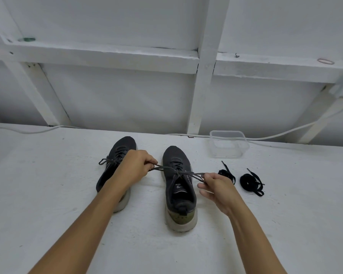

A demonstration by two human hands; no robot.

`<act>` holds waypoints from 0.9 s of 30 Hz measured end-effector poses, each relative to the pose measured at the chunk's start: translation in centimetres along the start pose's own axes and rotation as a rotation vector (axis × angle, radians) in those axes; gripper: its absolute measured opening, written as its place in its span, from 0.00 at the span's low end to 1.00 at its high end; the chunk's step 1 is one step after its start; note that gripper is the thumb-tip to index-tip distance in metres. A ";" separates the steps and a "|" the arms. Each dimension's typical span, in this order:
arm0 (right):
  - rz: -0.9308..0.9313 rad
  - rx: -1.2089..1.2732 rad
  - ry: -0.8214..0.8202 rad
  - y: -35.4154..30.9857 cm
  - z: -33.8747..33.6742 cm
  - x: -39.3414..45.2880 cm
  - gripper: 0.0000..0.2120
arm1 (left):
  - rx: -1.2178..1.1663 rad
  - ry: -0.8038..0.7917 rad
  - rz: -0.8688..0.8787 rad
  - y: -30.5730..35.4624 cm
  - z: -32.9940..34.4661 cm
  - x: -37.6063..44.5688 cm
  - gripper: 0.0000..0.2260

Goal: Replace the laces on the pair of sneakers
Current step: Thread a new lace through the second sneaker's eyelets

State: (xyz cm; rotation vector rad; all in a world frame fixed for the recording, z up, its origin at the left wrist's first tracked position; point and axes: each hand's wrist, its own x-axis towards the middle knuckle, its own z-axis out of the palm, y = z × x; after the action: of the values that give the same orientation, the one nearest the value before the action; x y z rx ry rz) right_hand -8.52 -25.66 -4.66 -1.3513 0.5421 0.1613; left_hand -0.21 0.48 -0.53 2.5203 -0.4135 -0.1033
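— Two dark grey knit sneakers (178, 186) are counted on the white table (48, 194); two coiled black laces (249, 180) are laid right of them.

— Grey lace ends (188, 174) of the right sneaker are pinched taut by left hand (136, 167) and right hand (216, 187).

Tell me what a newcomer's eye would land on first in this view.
First, the two hands at centre: the left hand and right hand each pinch an end of the grey lace on the right sneaker. The left sneaker stands beside it, laced. Right of them lie two black lace bundles and a clear plastic container.
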 end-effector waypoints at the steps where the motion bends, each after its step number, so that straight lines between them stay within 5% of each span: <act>1: 0.019 0.023 0.012 0.0 0.1 0.0 0.09 | -0.006 0.003 -0.016 -0.1 0.2 -0.1 0.08; 7: -0.007 -0.036 -0.035 -0.1 0.4 -0.5 0.09 | -0.230 -0.067 -0.127 -0.2 0.8 -0.5 0.06; 15: -0.168 -0.275 0.114 0.2 0.0 -0.2 0.09 | 0.074 -0.043 -0.030 -1.1 -0.4 -0.3 0.03; 27: -0.169 -0.258 0.191 0.6 -0.5 -0.3 0.11 | 0.119 0.079 -0.155 -0.7 0.6 -0.7 0.04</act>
State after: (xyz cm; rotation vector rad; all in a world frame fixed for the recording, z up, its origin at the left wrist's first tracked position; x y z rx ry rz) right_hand -9.15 -25.94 -5.15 -1.6679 0.5773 -0.0384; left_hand -0.78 0.97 -1.43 2.6611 -0.1974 -0.0400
